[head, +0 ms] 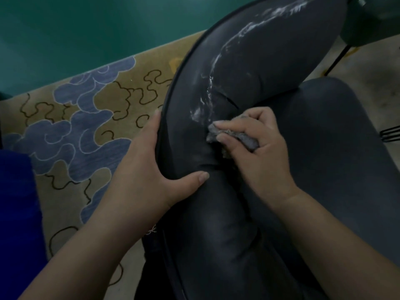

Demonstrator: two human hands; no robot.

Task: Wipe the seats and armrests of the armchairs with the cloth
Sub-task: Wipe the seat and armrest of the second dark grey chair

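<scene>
The armchair's padded armrest (227, 213) is dark, leather-like and puffy, running from the bottom of the view up to the top right. A chalky white streak (211, 98) trails along its upper length and ends just above the cloth. The cloth (236, 137) is a small grey wad, frayed at its edge, pressed onto the armrest about midway along it. The right hand (257, 148) grips it, fingers curled over the wad with the fingertips pointing left. The left hand (147, 169) clasps the armrest's outer side, fingers wrapped along the dark piped edge (171, 100) and the thumb laid flat across the top, near the cloth but not touching it.

To the right of the armrest the seat cushion (335, 148) bulges up, the same dark material, forming a deep crease where the two meet. The armrest stretches on bare above the right hand.

On the left lies a tan rug (71, 131) with blue cloud shapes, and beyond it a green floor (86, 29). A blue fabric (17, 202) fills the lower left corner. Thin black legs (337, 59) stand at the upper right, well apart from the hands.
</scene>
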